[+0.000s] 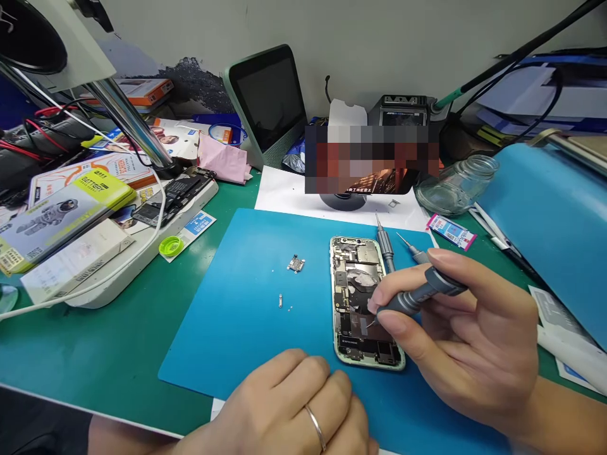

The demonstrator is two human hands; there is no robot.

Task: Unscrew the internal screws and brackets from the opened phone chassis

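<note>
My right hand (484, 325) is nearer, fingers clamped on a grey cylindrical screwdriver (424, 294) over the opened, pale-green-framed phone (356, 284) pointing lengthwise away, left hand (296, 404) curled before it, grip hidden.

2 hands (294, 404) (484, 335), 1 ring (315, 428). 3 screwdrivers (410, 301) (386, 248) (418, 254): 1 held, 2 lying. 1 opened phone (363, 281) on the blue mat (227, 316), plus 2 loose metal parts (296, 263) (280, 301); white specks (290, 309) too tiny to count. 1 glass jar (455, 186), 1 lime-green cap (171, 246).
</note>
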